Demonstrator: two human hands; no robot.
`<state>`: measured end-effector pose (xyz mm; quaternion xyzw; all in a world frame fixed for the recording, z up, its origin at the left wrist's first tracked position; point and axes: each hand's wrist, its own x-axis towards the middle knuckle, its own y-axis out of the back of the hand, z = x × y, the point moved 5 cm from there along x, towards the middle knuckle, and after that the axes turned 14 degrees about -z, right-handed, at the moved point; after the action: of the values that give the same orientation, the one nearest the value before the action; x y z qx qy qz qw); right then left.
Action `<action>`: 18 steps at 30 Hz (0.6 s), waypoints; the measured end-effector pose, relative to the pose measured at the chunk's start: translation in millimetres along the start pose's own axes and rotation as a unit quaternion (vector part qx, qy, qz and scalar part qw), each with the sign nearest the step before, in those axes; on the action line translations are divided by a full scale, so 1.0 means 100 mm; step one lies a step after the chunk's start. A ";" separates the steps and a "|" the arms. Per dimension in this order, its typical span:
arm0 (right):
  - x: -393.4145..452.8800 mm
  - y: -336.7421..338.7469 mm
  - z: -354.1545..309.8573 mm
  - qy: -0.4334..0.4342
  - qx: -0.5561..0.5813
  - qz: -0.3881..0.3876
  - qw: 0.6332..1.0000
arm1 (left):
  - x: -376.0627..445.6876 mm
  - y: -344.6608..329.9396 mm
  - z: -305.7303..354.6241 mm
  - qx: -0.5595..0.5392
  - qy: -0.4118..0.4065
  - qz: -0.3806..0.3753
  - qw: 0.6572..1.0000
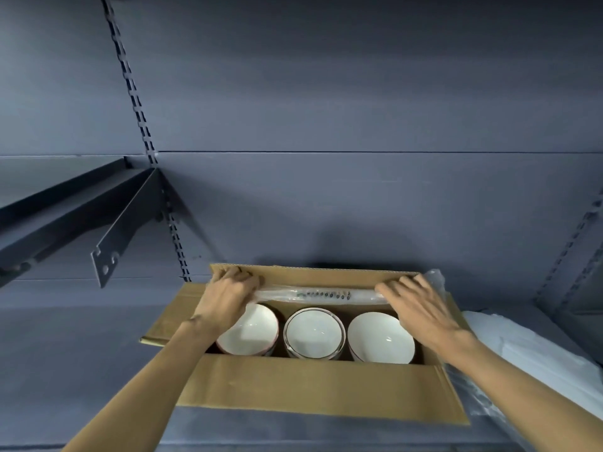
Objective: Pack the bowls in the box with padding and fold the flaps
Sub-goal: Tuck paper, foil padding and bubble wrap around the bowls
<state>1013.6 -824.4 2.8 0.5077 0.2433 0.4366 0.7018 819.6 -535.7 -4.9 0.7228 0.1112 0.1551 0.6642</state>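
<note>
Three bowls [315, 334] sit in the box [313, 386] at 6 o'clock. Left hand [225, 296] and right hand [417, 308] each pinch the padding [319, 295] against the far flap [313, 275].

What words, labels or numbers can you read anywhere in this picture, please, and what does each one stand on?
Nothing can be read for certain.
Clear plastic padding held at the far flap of the box: one row of small dark marks, green at its left end, too blurred to read.
Three white bowls: no text visible.
</note>
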 end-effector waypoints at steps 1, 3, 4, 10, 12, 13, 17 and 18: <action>0.04 -0.01 -0.03 -0.006 -0.008 -0.006 1.000 | 0.01 -0.03 0.02 0.036 -0.003 0.011 0.999; 0.13 -0.01 -0.10 -0.020 -0.023 -0.012 0.999 | 0.05 -0.05 0.05 0.049 0.015 0.025 0.998; 0.17 -0.02 -0.12 -0.031 -0.027 -0.013 0.999 | 0.07 -0.06 0.05 0.032 0.032 0.017 0.999; 0.29 -0.22 -0.16 -0.083 0.029 -0.058 0.994 | 0.19 -0.20 -0.14 -0.086 0.102 -0.028 0.991; 0.30 -0.26 -0.17 -0.082 0.046 -0.055 0.994 | 0.20 -0.24 -0.16 -0.118 0.099 -0.037 0.987; 0.31 -0.28 -0.17 -0.078 0.056 -0.053 0.994 | 0.22 -0.27 -0.18 -0.133 0.096 -0.050 0.985; 0.34 -0.34 -0.14 -0.040 0.144 -0.082 0.985 | 0.26 -0.36 -0.25 -0.183 0.093 -0.113 0.972; 0.34 -0.36 -0.12 -0.036 0.169 -0.091 0.981 | 0.27 -0.36 -0.25 -0.189 0.090 -0.127 0.970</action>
<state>1034.9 -792.7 -31.3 0.6102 0.3334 0.3051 0.6506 836.8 -499.8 -37.0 0.5474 0.2303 0.1522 0.7900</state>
